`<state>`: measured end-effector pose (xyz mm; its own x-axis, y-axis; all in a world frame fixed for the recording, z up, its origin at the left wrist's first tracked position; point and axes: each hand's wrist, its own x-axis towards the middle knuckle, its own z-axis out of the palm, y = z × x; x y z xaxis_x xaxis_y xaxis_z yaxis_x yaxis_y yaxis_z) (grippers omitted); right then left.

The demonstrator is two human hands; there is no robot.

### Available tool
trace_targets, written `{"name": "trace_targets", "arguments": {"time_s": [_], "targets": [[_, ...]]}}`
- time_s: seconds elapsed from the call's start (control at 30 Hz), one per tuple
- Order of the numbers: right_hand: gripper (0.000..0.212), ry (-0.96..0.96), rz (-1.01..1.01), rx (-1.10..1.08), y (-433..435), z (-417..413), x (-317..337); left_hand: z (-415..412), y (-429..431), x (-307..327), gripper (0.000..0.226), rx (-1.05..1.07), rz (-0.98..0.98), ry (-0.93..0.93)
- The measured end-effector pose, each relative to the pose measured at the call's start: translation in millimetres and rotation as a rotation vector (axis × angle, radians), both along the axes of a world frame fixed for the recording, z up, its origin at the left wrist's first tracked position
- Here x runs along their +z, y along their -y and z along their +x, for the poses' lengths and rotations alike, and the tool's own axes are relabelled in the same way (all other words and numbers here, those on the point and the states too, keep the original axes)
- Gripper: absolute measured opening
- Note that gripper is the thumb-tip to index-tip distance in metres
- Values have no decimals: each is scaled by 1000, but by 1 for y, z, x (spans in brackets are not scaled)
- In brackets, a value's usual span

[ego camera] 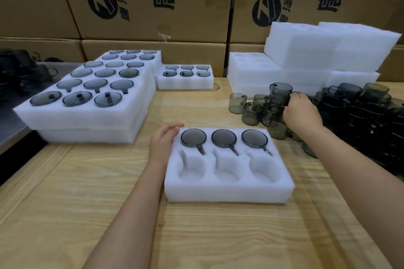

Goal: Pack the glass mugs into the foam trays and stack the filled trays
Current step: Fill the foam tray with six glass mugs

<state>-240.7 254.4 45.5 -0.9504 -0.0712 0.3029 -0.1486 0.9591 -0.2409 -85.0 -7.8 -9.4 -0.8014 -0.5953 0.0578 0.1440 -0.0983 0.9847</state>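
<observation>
The foam tray (229, 191) lies flat on the wooden table (87, 203), directly in front of the person. Its far row holds three glass mugs: left mug (193, 137), centre mug (224, 137) and right mug (254, 138), each seated mouth-down in its pocket with the handle pointing toward the near row. The near row of pockets (227, 170) shows bare foam. The left hand (165, 142) rests against the tray's left edge near the far corner; its fingers are loosely curled, touch the foam and hold nothing. The right hand (301, 111) reaches into the cluster of loose mugs (251, 113) to the right of the tray; its fingers are curled around the stacked mugs (281, 94) standing in that cluster, with the back of the hand toward the camera. How many mugs the grip spans cannot be determined. A dark mug pile (360, 111) lies just beyond the right hand. Filled trays (87, 116) are stacked at the left of the table, with a smaller filled tray (185, 84) behind them. Empty foam stacks (306, 50) stand at the far right, in front of cardboard cartons (153, 6).
</observation>
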Motion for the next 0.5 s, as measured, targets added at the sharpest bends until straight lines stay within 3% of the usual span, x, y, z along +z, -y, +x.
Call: {"name": "trace_targets", "arguments": {"time_s": [0.23,0.5], "targets": [[24,-200,-170,-19,1,28,10,2,0,1,21,-31,23,-4],[16,-289,-677,371,45,131,13,7,-2,2,20,-78,122,-60]]}}
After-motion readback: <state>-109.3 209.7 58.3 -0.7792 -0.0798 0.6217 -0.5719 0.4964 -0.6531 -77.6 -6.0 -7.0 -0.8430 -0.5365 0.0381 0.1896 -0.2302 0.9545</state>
